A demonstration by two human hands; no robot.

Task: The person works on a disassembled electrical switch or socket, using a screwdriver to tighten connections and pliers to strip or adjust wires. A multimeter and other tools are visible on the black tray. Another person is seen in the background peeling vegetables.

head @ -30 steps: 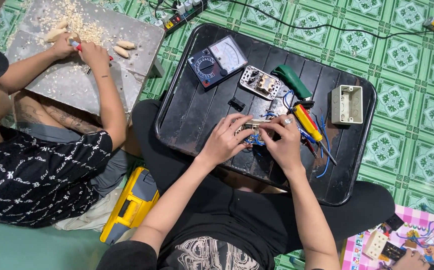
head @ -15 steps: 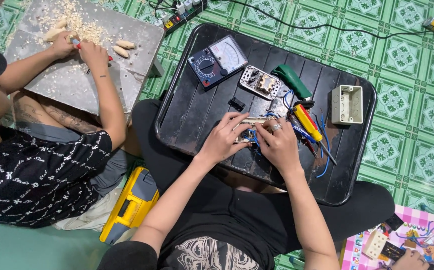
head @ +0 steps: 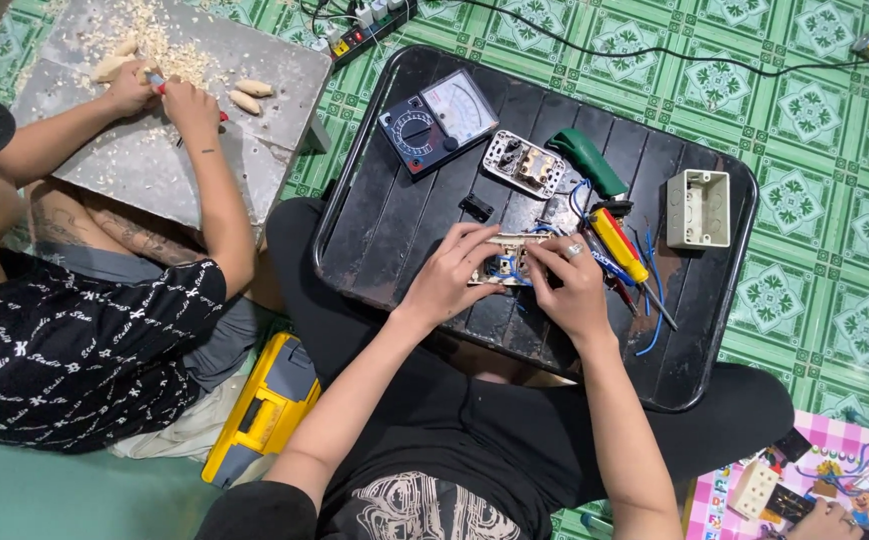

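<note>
Left hand (head: 452, 275): fingertips pinch the beige switch module (head: 503, 262) over the black tray (head: 375, 240).
Right hand (head: 572, 285): grips its other end.
Handling: light, rigid plastic — likely best held by the edges, clear of the blue wires (head: 655, 300).

socket part (head: 503, 262): mostly hidden by hands | co-worker: cut off left

Right hand (head: 573, 285) shifted left onto socket plate (head: 507, 262).
</note>
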